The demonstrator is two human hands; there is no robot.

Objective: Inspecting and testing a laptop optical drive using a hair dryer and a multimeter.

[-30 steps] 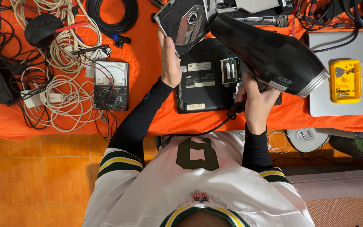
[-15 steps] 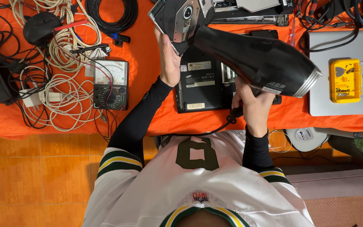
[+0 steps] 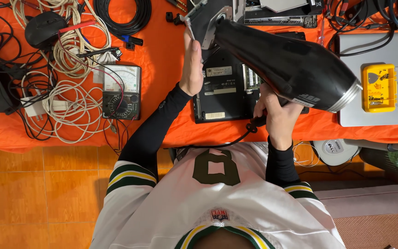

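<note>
My right hand [image 3: 277,117] grips the handle of a big black hair dryer [image 3: 295,64]. Its nozzle points up-left and its silver-ringed rear end points right. My left hand [image 3: 192,67] holds up a dark flat part with metal edges [image 3: 204,20], right at the dryer's nozzle. Under both lies a black laptop, bottom side up [image 3: 219,94], on the orange cloth [image 3: 162,78]. The dryer's cord runs from the handle down over the table edge.
Left of my arm sit an analogue multimeter [image 3: 121,92], tangled white cables [image 3: 70,60], a black mouse [image 3: 44,27] and a black cable coil [image 3: 123,14]. At the right lie a grey laptop [image 3: 383,117] and a yellow box [image 3: 378,87]. More electronics lie along the far edge.
The left hand has lifted the flat part farther up and away. The dryer's nozzle has followed it up-left, and the dryer body now lies more level.
</note>
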